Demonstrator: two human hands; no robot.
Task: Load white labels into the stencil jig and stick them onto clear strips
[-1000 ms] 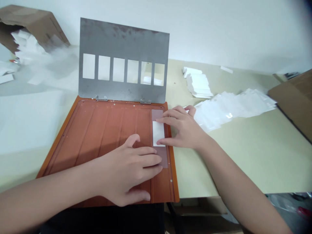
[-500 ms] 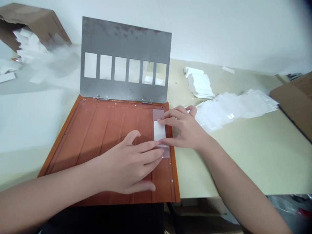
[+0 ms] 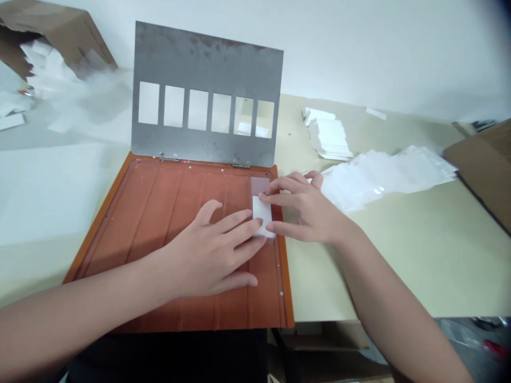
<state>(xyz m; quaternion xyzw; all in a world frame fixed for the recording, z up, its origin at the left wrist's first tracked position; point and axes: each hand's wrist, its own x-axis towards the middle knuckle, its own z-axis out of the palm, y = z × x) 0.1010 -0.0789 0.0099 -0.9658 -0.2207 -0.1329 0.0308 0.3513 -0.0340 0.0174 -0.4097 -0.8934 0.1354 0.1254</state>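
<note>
A small white card lies flat in the rightmost strip of an orange-brown ridged board. Clear film shows beyond the card's far end. My left hand is spread open, palm down over the board, its fingertips resting on the card's near end. From the right, my right hand brackets the card, with fingertips near its far end and the thumb at its near right edge, holding it against the board. The fingertips cover parts of the card's edges.
Hinged to the board's far edge, a grey metal plate with several rectangular windows stands upright. Right of it are a stack of white cards and a row of clear sleeves. Cardboard boxes stand at far left and right.
My left fingertips have moved up onto the card's near end, and much of the clear film that stuck out below it no longer shows. My right thumb has shifted slightly; its fingers stay by the card.
</note>
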